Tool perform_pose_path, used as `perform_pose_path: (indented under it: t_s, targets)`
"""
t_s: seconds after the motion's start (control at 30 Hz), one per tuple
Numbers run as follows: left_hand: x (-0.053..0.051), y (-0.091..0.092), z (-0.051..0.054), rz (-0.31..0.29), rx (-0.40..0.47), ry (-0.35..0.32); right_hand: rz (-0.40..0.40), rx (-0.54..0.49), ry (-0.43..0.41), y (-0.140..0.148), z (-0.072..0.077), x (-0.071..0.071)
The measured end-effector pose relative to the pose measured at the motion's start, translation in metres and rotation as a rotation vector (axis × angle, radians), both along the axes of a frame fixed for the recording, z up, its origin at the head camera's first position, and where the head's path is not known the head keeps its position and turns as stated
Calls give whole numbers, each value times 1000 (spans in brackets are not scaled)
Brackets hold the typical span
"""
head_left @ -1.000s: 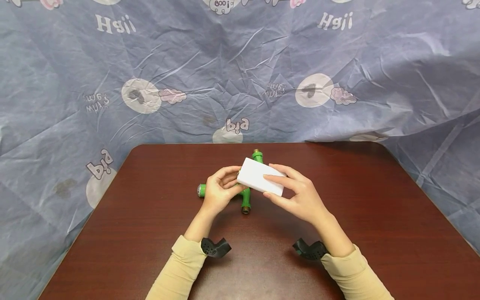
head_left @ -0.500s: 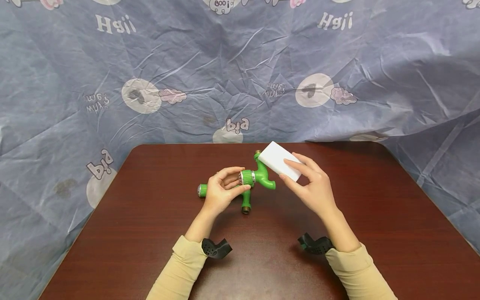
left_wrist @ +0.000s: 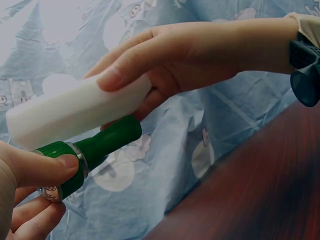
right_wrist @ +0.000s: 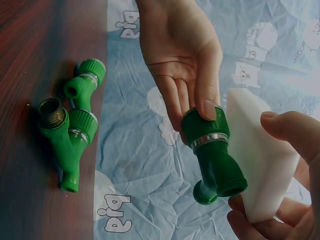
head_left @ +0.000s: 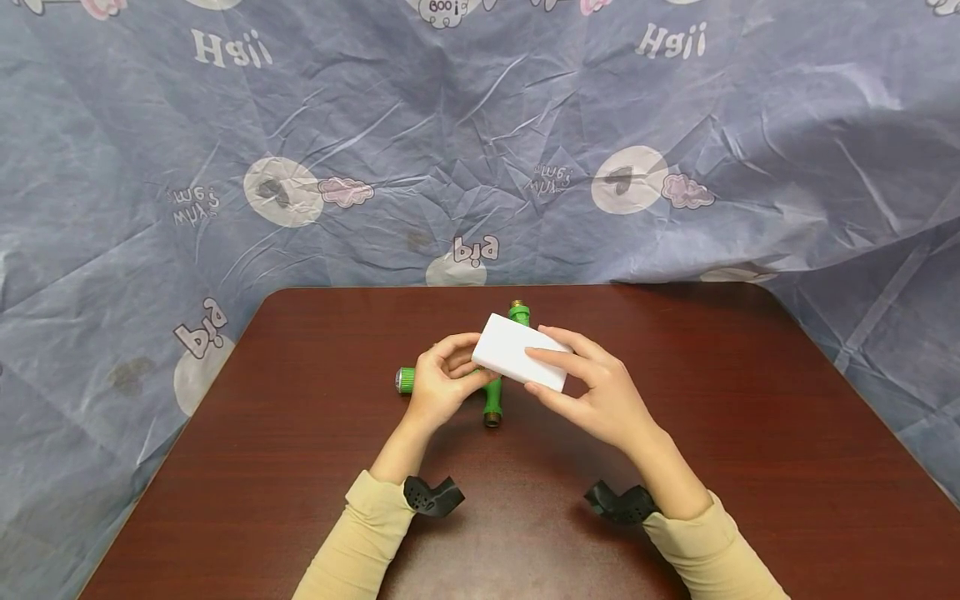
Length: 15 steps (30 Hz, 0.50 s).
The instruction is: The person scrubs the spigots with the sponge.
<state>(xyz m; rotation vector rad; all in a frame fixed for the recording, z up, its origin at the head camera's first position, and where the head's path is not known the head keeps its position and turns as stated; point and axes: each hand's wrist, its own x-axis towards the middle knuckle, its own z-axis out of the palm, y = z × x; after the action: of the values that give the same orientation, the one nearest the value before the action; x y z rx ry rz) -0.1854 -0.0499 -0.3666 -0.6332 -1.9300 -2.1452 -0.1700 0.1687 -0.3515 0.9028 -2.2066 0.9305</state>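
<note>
My left hand point(head_left: 438, 379) pinches the ribbed handle of a green tap point(right_wrist: 210, 150) between thumb and fingers, holding it above the table. My right hand point(head_left: 603, 392) grips a white block-shaped sponge point(head_left: 517, 350) by its right end. In the head view the sponge covers most of the held tap, leaving its brass threaded end in sight beyond. From the left wrist, the sponge point(left_wrist: 75, 112) is seen lying along the tap point(left_wrist: 110, 142); whether they touch all along cannot be told.
Two more green taps, one nearer tap point(right_wrist: 67, 145) and one farther tap point(right_wrist: 85, 87), lie side by side on the dark red-brown table point(head_left: 300, 467) beneath the hands. A blue-grey printed cloth point(head_left: 420, 167) hangs behind the table.
The sponge went up and right along the tap half a second ago, uncovering it. Now my right hand has brought it back down and left over the tap. My left hand stays nearly still.
</note>
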Motion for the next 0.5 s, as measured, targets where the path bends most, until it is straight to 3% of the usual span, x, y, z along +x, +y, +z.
perform_pose_path:
  t_s: [0.17,0.5]
  targets:
    - [0,0,0,1,0,2,-23,23,-9,1,0,0]
    - [0,0,2,-14,23,8,-189,-61,-56,22,-4,-14]
